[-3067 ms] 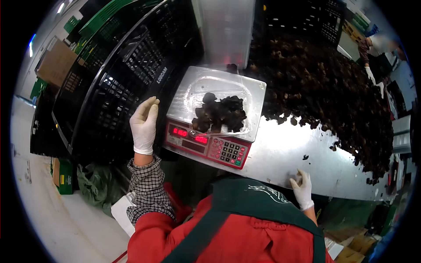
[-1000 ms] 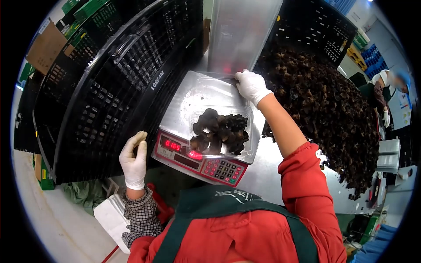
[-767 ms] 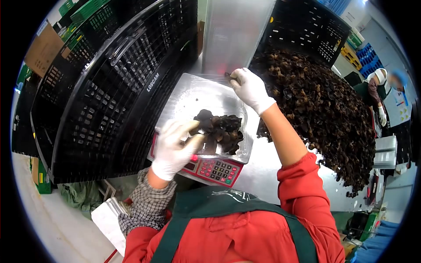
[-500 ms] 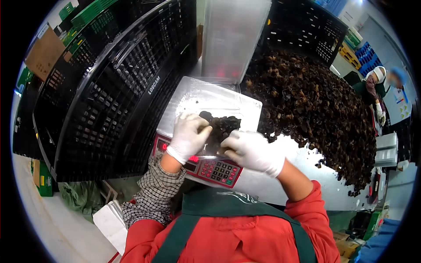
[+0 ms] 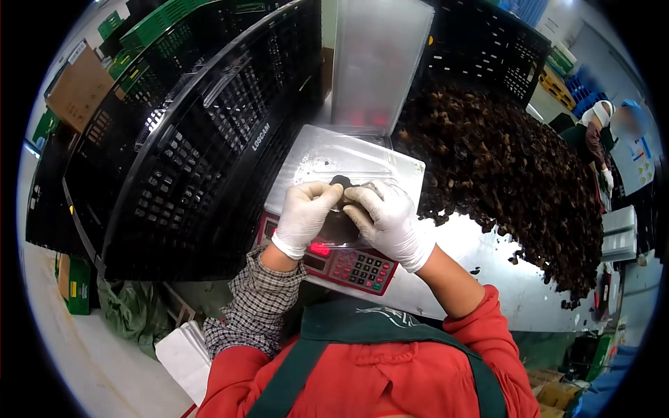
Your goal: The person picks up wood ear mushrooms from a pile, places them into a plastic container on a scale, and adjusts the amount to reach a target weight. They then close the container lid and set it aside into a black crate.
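A clear tray with dark fungus pieces [image 5: 339,228] sits on the metal pan [image 5: 317,150] of a red digital scale [image 5: 357,270]. Over the tray, my gloved left hand [image 5: 304,212] is closed, thumb and fingertips pinching at a dark piece. Close against it, my gloved right hand [image 5: 387,221] also has its fingers closed on the dark fungus. Both hands cover much of the tray. To the right, a big heap of dark brown fungus [image 5: 502,167] lies on the metal table [image 5: 446,268].
Tall black crates [image 5: 209,146] stand at the left, with green crates and a cardboard box [image 5: 78,87] behind. A translucent bin [image 5: 380,63] rises behind the scale. Another person [image 5: 591,136] works at the far right near a white container [image 5: 619,233].
My right hand has moved left and up from the tray's right side, so both hands now meet over the fungus. The view has shifted slightly.
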### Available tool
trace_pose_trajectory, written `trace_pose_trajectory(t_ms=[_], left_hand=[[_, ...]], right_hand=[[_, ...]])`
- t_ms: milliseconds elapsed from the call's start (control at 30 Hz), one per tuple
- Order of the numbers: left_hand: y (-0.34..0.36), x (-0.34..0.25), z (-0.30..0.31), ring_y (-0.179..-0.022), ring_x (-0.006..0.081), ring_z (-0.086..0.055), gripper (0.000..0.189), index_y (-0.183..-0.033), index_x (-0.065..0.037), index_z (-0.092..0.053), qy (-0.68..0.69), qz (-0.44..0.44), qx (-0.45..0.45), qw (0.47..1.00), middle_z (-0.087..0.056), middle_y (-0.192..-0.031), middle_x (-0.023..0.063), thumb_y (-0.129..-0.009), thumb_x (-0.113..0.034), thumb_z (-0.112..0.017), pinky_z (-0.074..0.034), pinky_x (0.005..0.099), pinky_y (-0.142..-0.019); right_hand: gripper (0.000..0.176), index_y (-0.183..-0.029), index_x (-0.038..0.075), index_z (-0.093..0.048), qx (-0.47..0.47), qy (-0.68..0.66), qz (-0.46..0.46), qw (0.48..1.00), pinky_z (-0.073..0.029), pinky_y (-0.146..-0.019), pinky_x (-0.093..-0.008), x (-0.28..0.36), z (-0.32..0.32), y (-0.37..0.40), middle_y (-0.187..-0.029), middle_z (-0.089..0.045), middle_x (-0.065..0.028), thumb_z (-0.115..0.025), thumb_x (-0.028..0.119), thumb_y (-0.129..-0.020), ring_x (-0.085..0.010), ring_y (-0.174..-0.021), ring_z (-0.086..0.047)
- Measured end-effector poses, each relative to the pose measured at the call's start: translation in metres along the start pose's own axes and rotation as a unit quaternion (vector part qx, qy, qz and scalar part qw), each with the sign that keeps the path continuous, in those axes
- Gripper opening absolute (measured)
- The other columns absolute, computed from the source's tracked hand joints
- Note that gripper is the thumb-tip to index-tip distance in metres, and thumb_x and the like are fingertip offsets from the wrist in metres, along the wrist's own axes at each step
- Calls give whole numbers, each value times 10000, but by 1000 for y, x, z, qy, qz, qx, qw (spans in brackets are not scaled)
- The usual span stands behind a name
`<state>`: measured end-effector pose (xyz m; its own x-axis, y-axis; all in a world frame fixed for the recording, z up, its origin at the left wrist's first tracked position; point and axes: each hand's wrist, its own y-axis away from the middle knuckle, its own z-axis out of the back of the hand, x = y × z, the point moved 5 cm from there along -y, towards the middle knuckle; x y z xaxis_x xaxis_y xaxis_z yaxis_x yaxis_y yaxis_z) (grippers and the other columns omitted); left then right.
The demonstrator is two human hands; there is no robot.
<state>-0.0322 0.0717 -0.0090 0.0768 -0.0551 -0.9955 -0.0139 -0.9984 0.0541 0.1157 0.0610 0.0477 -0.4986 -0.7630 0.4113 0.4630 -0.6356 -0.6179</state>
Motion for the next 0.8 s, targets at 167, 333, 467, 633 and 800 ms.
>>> trace_pose_trajectory(t_ms=[167, 333, 467, 633, 800], left_hand=[[3, 0, -3, -647, 65, -550, 199, -796, 9, -697, 17, 13, 21, 1000, -650, -723, 25, -888, -159, -640, -429, 197, -626], [2, 0, -11, -654, 71, -564, 211, -789, 15, -698, 35, 36, 41, 998, -666, -737, 36, -890, -158, -631, -447, 209, -632], [-4, 4, -11, -668, 75, -570, 208, -802, 10, -701, 57, 45, 56, 996, -683, -766, 51, -893, -161, -625, -449, 215, -650], [-8, -7, -12, -658, 96, -548, 215, -754, 1, -685, -123, -100, 32, 987, -651, -727, 34, -870, -177, -655, -439, 248, -691], [-7, -19, -21, -767, 196, -524, 196, -632, -81, -649, -421, -329, 60, 843, -588, -671, 4, -697, -191, -798, -381, 361, -862]], right_hand=[[129, -897, 52, -631, -11, -26, -25, 999, -493, -628, -351, -4, 0, 2, -751, -609, -113, -679, 62, -777, -274, -680, -612], [65, -889, 28, -619, -12, -202, -231, 952, -458, -586, -262, -18, 3, 16, -722, -612, -53, -636, 84, -861, -149, -629, -572], [144, -887, 27, -609, -48, -395, -370, 840, -425, -592, -192, -38, 16, 40, -746, -576, 25, -589, 159, -942, -42, -659, -505], [224, -783, 6, -581, 100, -213, -417, 878, -432, -610, -248, -28, 64, 88, -733, -578, -18, -575, 184, -919, -82, -643, -523], [174, -751, 22, -612, 321, 29, -475, 819, -461, -607, -293, -52, 105, 261, -732, -597, -83, -631, 165, -849, -153, -657, -574]])
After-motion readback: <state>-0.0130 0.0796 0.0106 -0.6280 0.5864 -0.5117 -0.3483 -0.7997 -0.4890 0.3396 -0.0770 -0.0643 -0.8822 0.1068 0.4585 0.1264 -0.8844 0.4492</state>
